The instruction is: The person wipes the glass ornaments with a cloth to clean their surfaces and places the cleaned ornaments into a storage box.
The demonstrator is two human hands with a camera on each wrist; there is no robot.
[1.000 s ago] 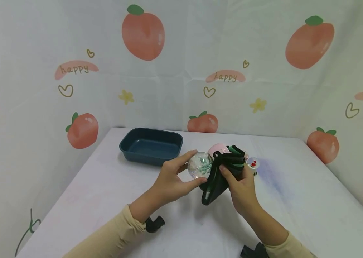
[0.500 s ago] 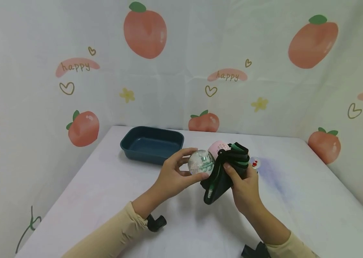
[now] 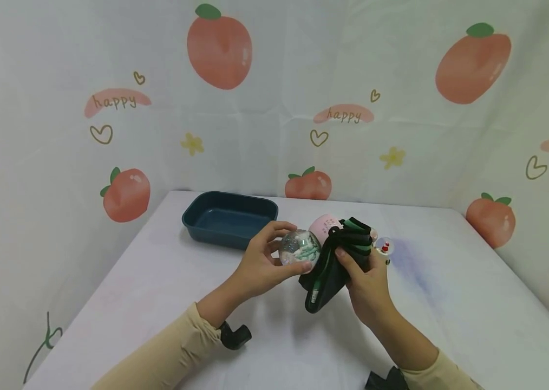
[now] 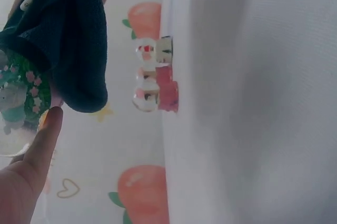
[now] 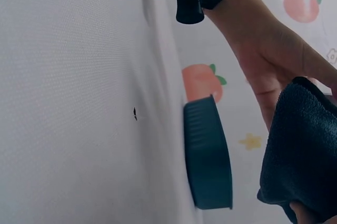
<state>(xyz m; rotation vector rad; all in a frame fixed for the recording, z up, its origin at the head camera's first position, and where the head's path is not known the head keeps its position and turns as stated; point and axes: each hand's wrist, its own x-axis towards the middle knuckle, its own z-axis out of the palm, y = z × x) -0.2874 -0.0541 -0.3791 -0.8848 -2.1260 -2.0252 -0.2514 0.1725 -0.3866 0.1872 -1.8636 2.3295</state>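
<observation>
Two grips hover well inside visible table edges (image 3: 111, 280): left hand (image 3: 258, 266) round globe (image 3: 300, 250), right hand (image 3: 371, 287) round cloth (image 3: 329, 281).

Dim wrist views, soft shadows

Near the far edge of the white table (image 3: 474, 309) there stands a dark blue basin (image 3: 221, 236). Three small globes (image 4: 164, 73) stand on the table too (one has a red figure (image 3: 385, 246) inside). Behind, the white backdrop (image 3: 255, 157) carries printed peaches (image 3: 219, 51).
</observation>
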